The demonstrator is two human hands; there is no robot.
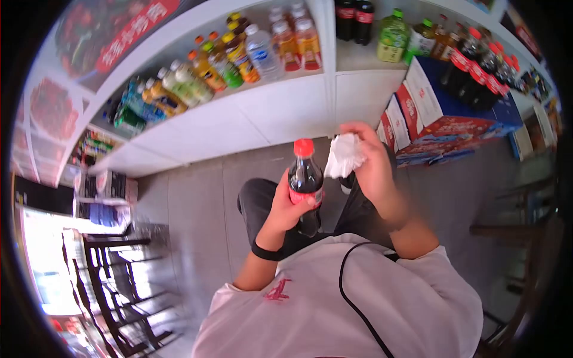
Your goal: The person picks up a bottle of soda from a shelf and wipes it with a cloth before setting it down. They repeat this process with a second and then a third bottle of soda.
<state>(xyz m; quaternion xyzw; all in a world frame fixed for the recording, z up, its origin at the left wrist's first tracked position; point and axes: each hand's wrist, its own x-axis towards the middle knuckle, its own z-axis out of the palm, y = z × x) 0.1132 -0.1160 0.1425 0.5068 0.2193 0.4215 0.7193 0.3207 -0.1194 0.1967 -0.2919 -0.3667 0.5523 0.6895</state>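
Note:
My left hand (289, 206) is wrapped round a dark cola bottle (305, 174) with a red cap and red label, held upright in front of my body. To its right, my right hand (371, 164) grips a crumpled white tissue (344, 156) by its upper right side. The tissue is close to the bottle's neck, with a small gap between them. A black band circles my left wrist.
A white shelf unit (239, 113) with rows of drink bottles runs across the front. Blue and red cartons (459, 132) with cola bottles on top stand at the right. Dark wooden chairs (113, 280) are at the lower left, with more dark furniture at the right edge.

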